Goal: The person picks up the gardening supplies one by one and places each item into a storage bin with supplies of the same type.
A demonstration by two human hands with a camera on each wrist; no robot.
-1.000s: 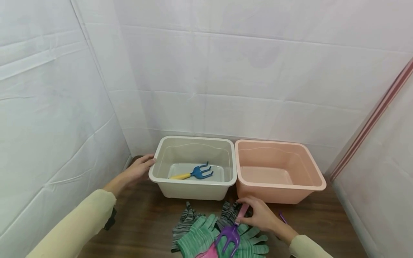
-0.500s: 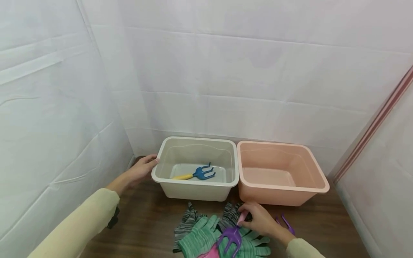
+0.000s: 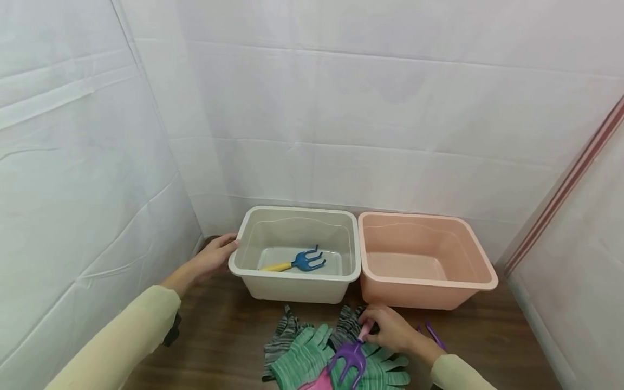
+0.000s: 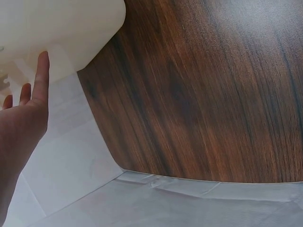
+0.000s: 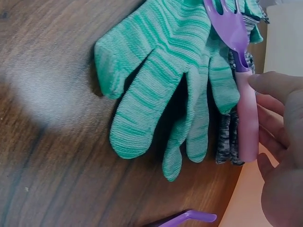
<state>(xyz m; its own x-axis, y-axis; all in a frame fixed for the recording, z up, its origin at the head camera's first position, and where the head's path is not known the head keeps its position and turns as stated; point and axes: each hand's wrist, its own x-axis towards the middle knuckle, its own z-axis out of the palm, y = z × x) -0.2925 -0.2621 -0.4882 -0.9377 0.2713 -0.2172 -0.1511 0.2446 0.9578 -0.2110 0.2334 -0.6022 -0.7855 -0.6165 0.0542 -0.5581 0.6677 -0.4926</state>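
Note:
My left hand (image 3: 213,257) rests its fairly straight fingers against the left side of the beige tub (image 3: 294,290). In the left wrist view, the fingers (image 4: 42,75) lie along the tub's pale wall. Inside that tub is a blue hand cultivator (image 3: 307,261) with a yellow handle. My right hand (image 3: 390,327) pinches the pink handle of a purple hand fork (image 3: 350,357) between thumb and fingers. The fork's tines point toward me, over green striped gloves (image 3: 302,352). Grey-black gloves (image 3: 283,338) lie partly under the green ones, and something pink (image 3: 319,381) shows between them.
A peach tub (image 3: 414,295) stands right beside the beige one, with a bare floor. Another purple tool (image 3: 434,335) lies on the brown wooden table (image 3: 214,336), partly behind my right wrist. White sheeting (image 3: 341,108) encloses the table at the back and sides.
My right fingers now cover more of the pink handle, and more of the purple tool behind that wrist shows. The left hand stays at the beige tub. The head view has shifted slightly.

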